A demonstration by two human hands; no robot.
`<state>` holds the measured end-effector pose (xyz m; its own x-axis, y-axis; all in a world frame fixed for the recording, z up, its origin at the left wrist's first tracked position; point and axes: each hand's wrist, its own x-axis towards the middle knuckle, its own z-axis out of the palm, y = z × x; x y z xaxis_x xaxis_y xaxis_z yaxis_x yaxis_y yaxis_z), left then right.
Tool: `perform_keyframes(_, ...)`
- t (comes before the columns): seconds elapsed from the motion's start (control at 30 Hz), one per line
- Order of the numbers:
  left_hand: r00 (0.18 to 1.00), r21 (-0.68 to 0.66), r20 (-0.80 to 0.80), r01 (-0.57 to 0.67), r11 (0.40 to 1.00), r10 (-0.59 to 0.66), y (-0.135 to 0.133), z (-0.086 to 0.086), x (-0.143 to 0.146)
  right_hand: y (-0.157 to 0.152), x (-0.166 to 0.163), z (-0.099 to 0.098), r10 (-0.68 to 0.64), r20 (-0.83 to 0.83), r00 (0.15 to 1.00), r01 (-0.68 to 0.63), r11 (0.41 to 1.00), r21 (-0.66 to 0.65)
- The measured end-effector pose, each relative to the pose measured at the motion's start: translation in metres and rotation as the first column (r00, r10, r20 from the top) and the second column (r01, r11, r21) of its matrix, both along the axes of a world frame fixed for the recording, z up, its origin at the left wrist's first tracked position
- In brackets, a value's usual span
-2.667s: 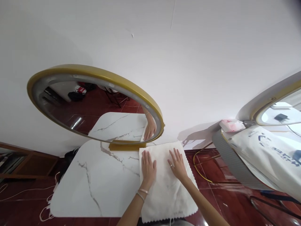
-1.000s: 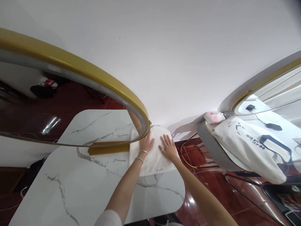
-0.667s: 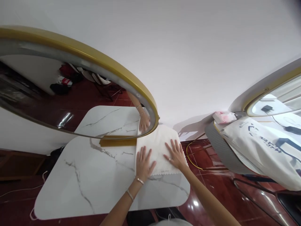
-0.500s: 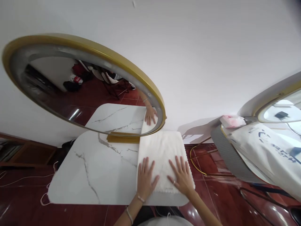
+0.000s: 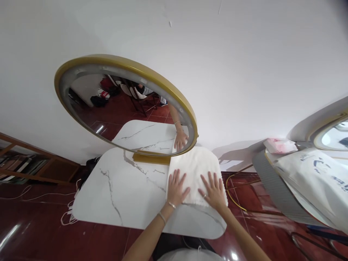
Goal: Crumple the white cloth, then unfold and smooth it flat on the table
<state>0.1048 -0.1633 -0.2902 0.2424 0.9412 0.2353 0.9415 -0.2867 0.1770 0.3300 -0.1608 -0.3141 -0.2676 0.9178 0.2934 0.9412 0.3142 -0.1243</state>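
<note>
A white cloth with a scalloped edge [image 5: 194, 159] lies flat on the right part of the white marble-patterned table [image 5: 136, 203]. My left hand [image 5: 176, 190] rests palm down on the cloth's left side, fingers spread, with bracelets at the wrist. On the right side of the same cloth lies my right hand [image 5: 213, 192], also flat with its fingers apart and a ring on one finger. Neither hand grips the cloth. Bare tabletop shows between the cloth's near edge and the table's near edge.
A gold-framed oval mirror [image 5: 152, 70] leans over the table's back from a gold base [image 5: 149, 158]. To the right, another table [image 5: 282, 192] carries a printed white bag [image 5: 318, 177] and a pink-white packet [image 5: 280, 145]. A wooden bookshelf [image 5: 51, 166] stands at the left.
Both hands and the cloth have slid away from the table's near edge, towards the wall. The head view has turned a little to the left.
</note>
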Motion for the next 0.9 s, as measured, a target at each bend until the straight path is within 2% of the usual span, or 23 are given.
perform_keyframes(0.1, 0.998, -0.025, 0.043, -0.034, 0.999, 0.035, 0.032, 0.000, 0.006, 0.035, 0.002, 0.000, -0.013, 0.026, 1.000, 0.014, 1.000, -0.028)
perform_keyframes(0.2, 0.997, -0.033, 0.054, -0.048, 0.998, 0.050, 0.034, 0.000, 0.007, 0.041, 0.002, 0.001, -0.018, 0.039, 0.999, 0.019, 0.999, -0.039)
perform_keyframes(0.3, 0.998, -0.026, 0.039, -0.039, 0.999, 0.040, 0.007, 0.001, 0.003, 0.016, 0.001, 0.004, 0.015, 0.035, 0.999, -0.014, 1.000, -0.021)
perform_keyframes(0.5, 0.997, 0.010, -0.051, -0.052, 0.999, 0.053, -0.084, 0.000, -0.024, -0.062, -0.019, 0.013, 0.117, 0.011, 0.993, -0.117, 0.993, -0.015)
perform_keyframes(0.6, 0.997, 0.005, -0.052, -0.062, 0.998, 0.062, -0.105, -0.002, -0.040, -0.078, -0.034, 0.017, 0.126, 0.010, 0.992, -0.125, 0.992, -0.028)
perform_keyframes(0.7, 0.994, 0.035, 0.041, -0.101, 0.994, 0.100, -0.087, -0.001, -0.044, -0.078, -0.044, 0.018, 0.127, 0.002, 0.992, -0.126, 0.991, -0.034)
perform_keyframes(0.83, 0.988, 0.062, 0.147, -0.060, 0.996, 0.051, -0.015, 0.002, -0.037, -0.078, -0.043, 0.018, 0.147, -0.002, 0.989, -0.147, 0.988, -0.046)
perform_keyframes(0.9, 0.982, 0.058, 0.171, -0.088, 0.994, 0.077, 0.021, 0.001, -0.034, -0.081, -0.040, 0.019, 0.151, 0.003, 0.989, -0.150, 0.987, -0.055)
